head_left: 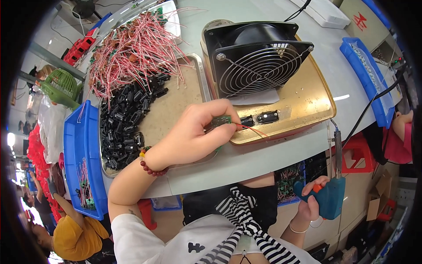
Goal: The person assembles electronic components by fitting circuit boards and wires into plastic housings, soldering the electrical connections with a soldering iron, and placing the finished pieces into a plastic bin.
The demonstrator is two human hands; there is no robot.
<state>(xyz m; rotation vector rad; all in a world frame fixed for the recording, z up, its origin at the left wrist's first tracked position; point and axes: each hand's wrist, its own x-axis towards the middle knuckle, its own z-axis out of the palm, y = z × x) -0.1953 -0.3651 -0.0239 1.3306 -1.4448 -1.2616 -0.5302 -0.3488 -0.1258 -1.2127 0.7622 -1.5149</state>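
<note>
- small green circuit board (221, 121) mostly hidden under fingers of left hand (198, 132); only top edge and corner show, component detail unreadable
- left hand pinched shut on the board, at front edge of the gold-coloured metal tray (307, 99), just beside a small black plastic connector part (267, 117); thin red wires (252, 129) run right from the board
- right hand (310, 200) low, off table edge, fist closed round teal pistol-grip soldering gun (329, 193); long tip points up, tip end hard to make out; cable runs off up right
- black square fan with wire grille (257, 57) stands on the gold tray, blocks view of tray back half
- shallow silver metal tray (176, 105) holds heap of small black plastic housings (127, 119) on left, bundle of pink-red wire leads (136, 48) spilling over its far end
- blue plastic bin (81, 154) left of silver tray, a few wired green boards at its bottom; contents partly shadowed
- second blue plastic bin (367, 72) far right, contents too small to tell
- another blue bin under the table between the hands, mostly hidden
- green desk fan (61, 88) far left, cut by fisheye rim
- another person in yellow top (72, 240) lower left, cut off
</note>
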